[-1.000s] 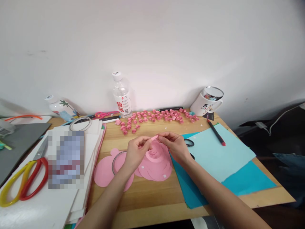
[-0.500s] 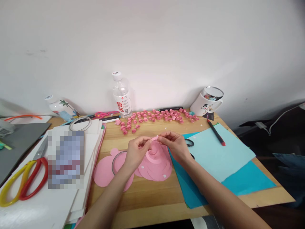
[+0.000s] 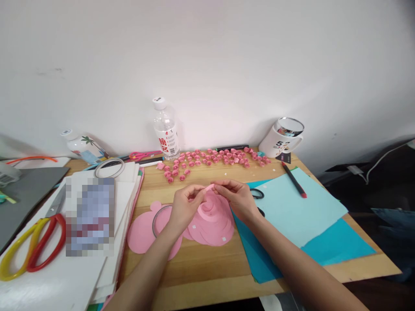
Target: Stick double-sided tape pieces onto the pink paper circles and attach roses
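Observation:
A pink spiral-cut paper strip (image 3: 210, 214) hangs in loops between my hands. My left hand (image 3: 188, 203) pinches it from the left, and my right hand (image 3: 236, 194) grips its upper end between thumb and fingers. Beneath lie several overlapping pink paper circles (image 3: 210, 236), with small white scraps on top. Left of these are more pink paper discs (image 3: 139, 235) with a grey ring (image 3: 157, 224) on them, partly covered by my left forearm. Beyond my hands, many small rolled pink paper roses (image 3: 197, 160) are spread along the back of the table.
Light blue paper (image 3: 301, 203) lies over darker blue sheets (image 3: 337, 246) on the right, near black-handled scissors (image 3: 258, 194) and a marker (image 3: 294, 179). A bottle (image 3: 167, 134) and a mug (image 3: 281, 138) stand by the wall. Red-and-yellow scissors (image 3: 45, 242) rest on white sheets at left.
My right hand has shifted slightly, with its fingers drawn closer around the strip's end. My left hand stays almost still, and the objects on the table have not moved.

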The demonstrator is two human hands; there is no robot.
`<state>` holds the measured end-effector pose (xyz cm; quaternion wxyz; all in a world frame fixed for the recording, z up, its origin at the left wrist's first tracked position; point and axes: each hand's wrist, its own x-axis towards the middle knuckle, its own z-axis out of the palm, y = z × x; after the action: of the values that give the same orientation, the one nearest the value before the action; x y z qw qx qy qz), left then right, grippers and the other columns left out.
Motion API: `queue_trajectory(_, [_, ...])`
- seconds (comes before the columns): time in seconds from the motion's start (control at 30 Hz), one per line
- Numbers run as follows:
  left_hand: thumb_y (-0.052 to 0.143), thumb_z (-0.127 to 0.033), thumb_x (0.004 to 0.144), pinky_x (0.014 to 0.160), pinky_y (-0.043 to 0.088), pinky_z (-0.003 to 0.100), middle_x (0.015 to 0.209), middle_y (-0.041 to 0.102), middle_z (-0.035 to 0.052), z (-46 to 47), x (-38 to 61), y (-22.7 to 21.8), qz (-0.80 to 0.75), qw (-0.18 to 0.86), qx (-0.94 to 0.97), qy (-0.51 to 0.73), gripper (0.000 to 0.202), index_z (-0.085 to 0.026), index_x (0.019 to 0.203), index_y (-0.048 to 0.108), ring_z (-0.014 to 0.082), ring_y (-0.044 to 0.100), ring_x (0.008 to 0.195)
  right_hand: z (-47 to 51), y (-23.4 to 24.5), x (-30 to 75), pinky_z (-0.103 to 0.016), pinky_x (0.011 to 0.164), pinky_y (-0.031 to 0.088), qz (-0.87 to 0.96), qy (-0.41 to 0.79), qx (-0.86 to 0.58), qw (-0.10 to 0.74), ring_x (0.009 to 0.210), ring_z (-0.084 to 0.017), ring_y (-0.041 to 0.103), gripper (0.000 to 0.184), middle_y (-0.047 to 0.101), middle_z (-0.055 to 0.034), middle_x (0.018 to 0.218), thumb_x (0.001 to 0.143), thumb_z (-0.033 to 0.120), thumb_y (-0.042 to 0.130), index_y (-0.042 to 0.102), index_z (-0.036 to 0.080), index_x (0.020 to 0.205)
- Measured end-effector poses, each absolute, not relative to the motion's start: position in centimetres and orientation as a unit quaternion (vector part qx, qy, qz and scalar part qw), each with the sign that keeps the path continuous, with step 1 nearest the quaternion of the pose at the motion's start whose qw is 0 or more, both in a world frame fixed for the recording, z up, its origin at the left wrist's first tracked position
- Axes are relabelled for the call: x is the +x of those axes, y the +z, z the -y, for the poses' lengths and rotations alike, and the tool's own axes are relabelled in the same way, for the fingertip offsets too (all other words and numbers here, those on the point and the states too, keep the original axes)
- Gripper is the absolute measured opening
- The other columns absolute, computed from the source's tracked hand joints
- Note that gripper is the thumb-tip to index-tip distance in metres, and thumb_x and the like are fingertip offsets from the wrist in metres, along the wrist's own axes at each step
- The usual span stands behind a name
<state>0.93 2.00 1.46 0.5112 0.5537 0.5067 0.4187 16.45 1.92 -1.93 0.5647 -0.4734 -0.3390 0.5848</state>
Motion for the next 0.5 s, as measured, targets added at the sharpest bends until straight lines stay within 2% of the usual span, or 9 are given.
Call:
queue_trajectory(0.13, [0.061,-0.025,0.074,0.059,0.049,0.022,0.072,0.069,0.0031,-1.97,0.98,1.46,-0.506,0.510,0.558,0.416,0.015,-0.015,0.078,0.072,0.0134,0.060,0.063,-1.90,-1.94,16.49,-0.029,0.073,0.050,0.345,0.578,-0.476,0.566,0.068,-0.014,0.064,0.020,0.072,-0.0040,0.075,0.059,0.028,0.079,0.071,0.017,0.074])
queue_trajectory(0.37, [0.060,-0.025,0.076,0.061,0.048,0.023,0.080,0.071,0.0052,-2.11,0.78,0.96,-0.490,0.517,0.578,0.399,0.016,-0.015,0.081,0.071,0.0138,0.061,0.065,-1.92,-1.84,16.49,-0.027,0.063,0.048,0.356,0.573,-0.471,0.568,0.058,-0.012,0.059,0.020,0.066,0.0004,0.063,0.055,0.028,0.082,0.069,0.018,0.067])
queue_trajectory(0.5, [0.060,-0.026,0.075,0.061,0.048,0.023,0.080,0.071,0.0048,-2.20,0.71,0.62,-0.489,0.517,0.576,0.402,0.016,-0.015,0.081,0.071,0.0138,0.060,0.066,-1.90,-1.91,16.45,-0.028,0.065,0.049,0.357,0.568,-0.471,0.573,0.060,-0.013,0.060,0.019,0.067,-0.0002,0.063,0.054,0.027,0.082,0.070,0.019,0.066])
